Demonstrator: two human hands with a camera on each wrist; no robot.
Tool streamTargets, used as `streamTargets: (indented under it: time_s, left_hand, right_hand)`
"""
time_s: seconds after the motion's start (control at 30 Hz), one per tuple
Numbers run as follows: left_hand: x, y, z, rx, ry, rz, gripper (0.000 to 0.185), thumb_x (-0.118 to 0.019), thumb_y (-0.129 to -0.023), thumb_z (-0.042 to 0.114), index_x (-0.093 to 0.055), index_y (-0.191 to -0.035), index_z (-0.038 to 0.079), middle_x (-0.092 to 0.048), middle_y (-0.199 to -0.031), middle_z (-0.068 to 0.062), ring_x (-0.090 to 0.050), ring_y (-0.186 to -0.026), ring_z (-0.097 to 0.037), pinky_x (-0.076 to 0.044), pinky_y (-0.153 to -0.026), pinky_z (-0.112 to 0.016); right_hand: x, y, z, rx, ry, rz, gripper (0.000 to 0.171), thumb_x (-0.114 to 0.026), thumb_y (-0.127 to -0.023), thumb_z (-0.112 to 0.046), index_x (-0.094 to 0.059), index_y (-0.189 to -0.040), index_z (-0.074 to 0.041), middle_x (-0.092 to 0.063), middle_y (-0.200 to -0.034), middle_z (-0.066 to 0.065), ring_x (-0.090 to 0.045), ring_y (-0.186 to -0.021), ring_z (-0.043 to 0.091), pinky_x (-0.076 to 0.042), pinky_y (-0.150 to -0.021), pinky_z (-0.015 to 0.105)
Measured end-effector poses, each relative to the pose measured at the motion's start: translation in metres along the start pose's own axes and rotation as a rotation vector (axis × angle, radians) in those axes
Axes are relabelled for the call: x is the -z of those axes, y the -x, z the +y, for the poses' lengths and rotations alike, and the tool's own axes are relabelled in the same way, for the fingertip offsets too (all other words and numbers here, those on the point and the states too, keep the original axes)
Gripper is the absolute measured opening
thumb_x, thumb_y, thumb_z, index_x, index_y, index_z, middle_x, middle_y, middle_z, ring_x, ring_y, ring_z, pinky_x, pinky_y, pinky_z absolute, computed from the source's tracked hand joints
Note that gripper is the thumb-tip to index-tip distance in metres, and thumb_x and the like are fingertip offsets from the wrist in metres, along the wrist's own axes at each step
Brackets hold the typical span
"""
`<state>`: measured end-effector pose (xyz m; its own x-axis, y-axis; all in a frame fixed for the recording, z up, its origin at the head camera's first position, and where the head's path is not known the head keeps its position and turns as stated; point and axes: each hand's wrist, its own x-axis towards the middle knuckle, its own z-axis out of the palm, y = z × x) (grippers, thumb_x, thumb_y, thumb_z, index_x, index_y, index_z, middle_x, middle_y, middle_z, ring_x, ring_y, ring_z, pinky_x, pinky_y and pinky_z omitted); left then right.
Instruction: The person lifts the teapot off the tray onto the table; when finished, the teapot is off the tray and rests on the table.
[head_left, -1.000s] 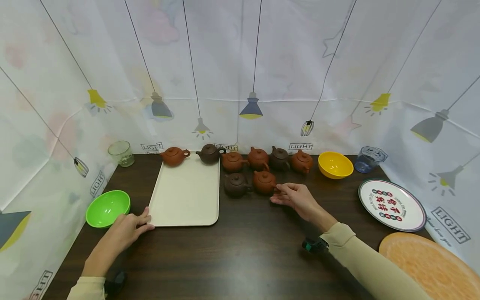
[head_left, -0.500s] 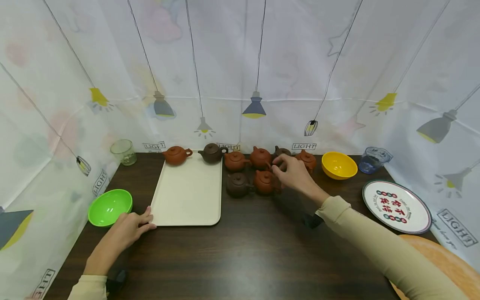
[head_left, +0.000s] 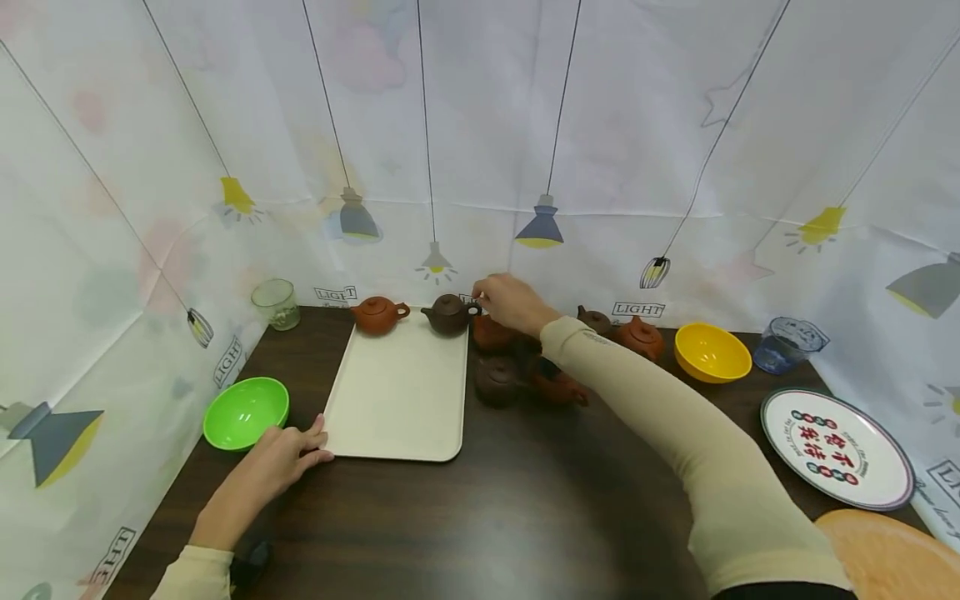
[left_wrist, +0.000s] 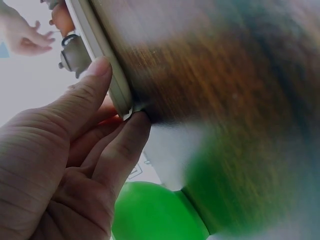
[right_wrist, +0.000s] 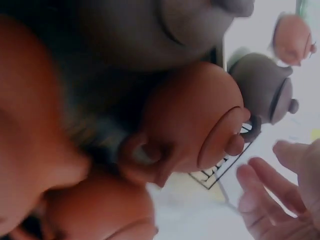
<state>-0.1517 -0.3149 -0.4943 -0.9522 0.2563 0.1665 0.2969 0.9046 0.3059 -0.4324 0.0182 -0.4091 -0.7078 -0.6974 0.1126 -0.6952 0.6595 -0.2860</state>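
My left hand pinches the near left corner of a cream tray, the thumb on its rim in the left wrist view. A reddish-brown teapot and a dark brown teapot stand along the tray's far edge. My right hand hovers over the back of the teapot group, close to the dark teapot's handle. In the right wrist view its fingers are spread and hold nothing; a reddish teapot sits beside them. My right forearm partly covers the teapots right of the tray.
A green bowl and a clear glass stand at left. Toward the right are a yellow bowl, a blue glass, a white plate and an orange round board. A printed curtain borders the table.
My right hand has left the front reddish teapot's handle and moved back and left over the group toward the tray's dark teapot. My left hand stays on the tray corner. The head view has shifted.
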Motion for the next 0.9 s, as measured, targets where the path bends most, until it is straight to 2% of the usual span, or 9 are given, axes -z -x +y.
streamTargets:
  time_s: [0.13, 0.17, 0.4, 0.5, 0.6, 0.67, 0.8, 0.9]
  left_hand:
    - [0.000, 0.000, 0.001, -0.004, -0.002, -0.021, 0.039, -0.084, -0.090, 0.021, -0.080, -0.121, -0.003, -0.075, -0.124, -0.028, -0.082, -0.087, -0.035, -0.061, -0.069, -0.039]
    - [-0.001, 0.000, 0.000, -0.007, -0.003, -0.022, 0.039, -0.083, -0.090, 0.021, -0.080, -0.120, -0.003, -0.075, -0.124, -0.028, -0.082, -0.087, -0.035, -0.061, -0.070, -0.040]
    - [-0.001, -0.001, -0.003, 0.015, 0.006, -0.014, 0.041, -0.084, -0.090, 0.021, -0.079, -0.121, -0.004, -0.075, -0.125, -0.027, -0.082, -0.086, -0.033, -0.062, -0.071, -0.040]
    - [0.000, -0.002, -0.002, 0.015, 0.013, -0.018, 0.041, -0.084, -0.090, 0.021, -0.079, -0.122, -0.004, -0.074, -0.126, -0.028, -0.081, -0.079, -0.027, -0.059, -0.065, -0.034]
    - [0.000, -0.001, -0.001, 0.002, 0.011, -0.017, 0.041, -0.083, -0.090, 0.019, -0.078, -0.123, -0.004, -0.075, -0.124, -0.028, -0.072, -0.066, -0.015, -0.050, -0.059, -0.027]
    - [-0.001, 0.000, -0.001, -0.001, 0.011, -0.014, 0.042, -0.083, -0.091, 0.019, -0.077, -0.124, -0.006, -0.075, -0.123, -0.028, -0.070, -0.064, -0.015, -0.049, -0.058, -0.027]
    - [-0.001, 0.001, -0.001, 0.011, 0.014, -0.009, 0.044, -0.083, -0.091, 0.019, -0.075, -0.125, -0.008, -0.074, -0.124, -0.029, -0.081, -0.079, -0.027, -0.057, -0.063, -0.032]
    - [0.000, 0.001, -0.003, 0.004, 0.010, -0.007, 0.042, -0.083, -0.090, 0.020, -0.077, -0.123, -0.006, -0.075, -0.125, -0.028, -0.082, -0.083, -0.032, -0.060, -0.066, -0.036]
  right_hand:
    - [-0.015, -0.019, 0.005, 0.004, -0.014, -0.078, 0.026, -0.064, -0.105, 0.000, -0.075, -0.128, 0.003, -0.077, -0.127, 0.021, -0.073, -0.114, 0.035, -0.058, -0.101, 0.045]
    - [-0.019, -0.023, 0.006, 0.000, -0.016, -0.087, 0.026, -0.065, -0.104, 0.000, -0.076, -0.128, 0.003, -0.077, -0.127, 0.021, -0.073, -0.114, 0.035, -0.058, -0.100, 0.045]
    - [-0.031, -0.037, 0.010, 0.001, 0.005, -0.028, 0.019, -0.072, -0.101, -0.001, -0.083, -0.117, 0.000, -0.081, -0.117, 0.019, -0.077, -0.105, 0.033, -0.062, -0.092, 0.043]
    - [-0.029, -0.035, 0.011, 0.020, 0.006, 0.007, 0.018, -0.071, -0.101, 0.000, -0.084, -0.113, 0.001, -0.082, -0.113, 0.020, -0.078, -0.100, 0.032, -0.062, -0.087, 0.042]
    - [-0.026, -0.034, 0.011, 0.040, 0.009, 0.045, 0.018, -0.069, -0.102, 0.001, -0.084, -0.112, 0.001, -0.082, -0.108, 0.020, -0.078, -0.091, 0.030, -0.060, -0.079, 0.038]
    - [-0.022, -0.032, 0.010, 0.049, 0.006, 0.075, 0.018, -0.068, -0.103, -0.001, -0.084, -0.113, 0.001, -0.083, -0.106, 0.020, -0.076, -0.086, 0.027, -0.057, -0.074, 0.035]
    - [-0.008, -0.017, 0.013, 0.048, -0.014, 0.150, 0.017, -0.069, -0.103, -0.003, -0.084, -0.111, 0.000, -0.083, -0.100, 0.018, -0.074, -0.080, 0.025, -0.055, -0.072, 0.034]
    - [0.005, 0.007, 0.022, 0.057, -0.029, 0.224, 0.015, -0.071, -0.102, -0.004, -0.085, -0.107, -0.002, -0.082, -0.092, 0.017, -0.073, -0.077, 0.026, -0.056, -0.072, 0.038]
